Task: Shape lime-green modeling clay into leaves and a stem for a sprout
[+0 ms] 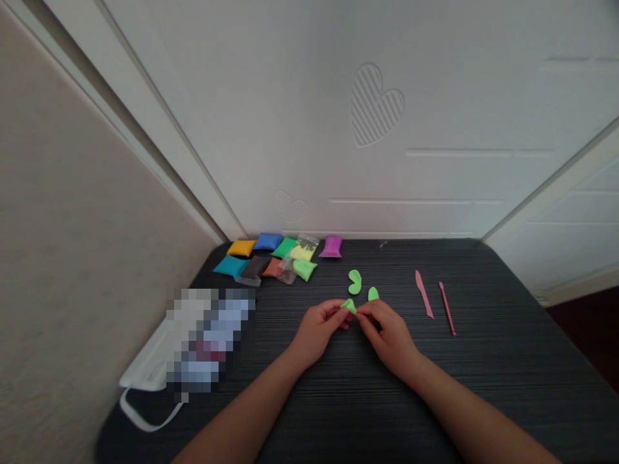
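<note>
Between my two hands is a small folded piece of light green clay. My left hand pinches it between thumb and fingers. From the other side, the closed fingertips of my right hand grip its right edge. Just beyond them on the dark table lies a curved green clay piece with a notch in its left side. A rounded green clay piece sits right behind my right hand, its lower part hidden by the fingers.
Several clay packets, among them a blue packet and a purple packet, lie along the table's back left. At right are a pink plastic knife and a thin pink stick tool. A white bag with a strap, partly pixelated, lies left. A white panel rises behind.
</note>
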Motion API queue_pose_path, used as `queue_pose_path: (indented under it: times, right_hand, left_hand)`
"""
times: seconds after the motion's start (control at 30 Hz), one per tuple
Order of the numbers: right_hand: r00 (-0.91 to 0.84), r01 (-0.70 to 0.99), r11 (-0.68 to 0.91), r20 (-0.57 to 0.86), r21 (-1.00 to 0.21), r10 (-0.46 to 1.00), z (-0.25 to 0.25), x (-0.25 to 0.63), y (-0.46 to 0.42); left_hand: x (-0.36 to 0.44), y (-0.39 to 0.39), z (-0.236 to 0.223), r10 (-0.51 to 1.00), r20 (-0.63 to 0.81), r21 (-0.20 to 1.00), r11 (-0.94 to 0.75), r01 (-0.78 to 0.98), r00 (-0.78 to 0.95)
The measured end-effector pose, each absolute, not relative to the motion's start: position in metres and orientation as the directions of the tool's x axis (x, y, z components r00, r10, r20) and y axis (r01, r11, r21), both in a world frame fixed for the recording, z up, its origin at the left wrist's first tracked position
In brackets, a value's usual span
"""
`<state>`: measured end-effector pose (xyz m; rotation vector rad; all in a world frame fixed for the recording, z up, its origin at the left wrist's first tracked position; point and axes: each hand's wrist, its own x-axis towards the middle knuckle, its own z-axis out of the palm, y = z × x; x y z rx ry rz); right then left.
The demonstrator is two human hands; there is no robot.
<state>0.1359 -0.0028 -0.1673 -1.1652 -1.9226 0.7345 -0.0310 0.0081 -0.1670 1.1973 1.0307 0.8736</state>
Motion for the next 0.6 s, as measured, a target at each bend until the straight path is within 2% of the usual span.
queue_pose_path:
  times: [0.27,0.6]
  right_hand:
    - [-0.198,0.494,0.309,0.241,-0.813,0.950,-0.1687,0.1345,-0.0028]
    - [-0.284,0.457,0.349,0.237,-0.818,0.929,-0.1612,0.1354,-0.0019]
  left_hand:
    - [-0.0292,0.0043,-0.1623,0.934,-0.111,0.992,0.084,0.092,0.340]
    - [-0.0327,0.0029,-0.1608,0.913,-0.118,0.992,0.087,0.095,0.391]
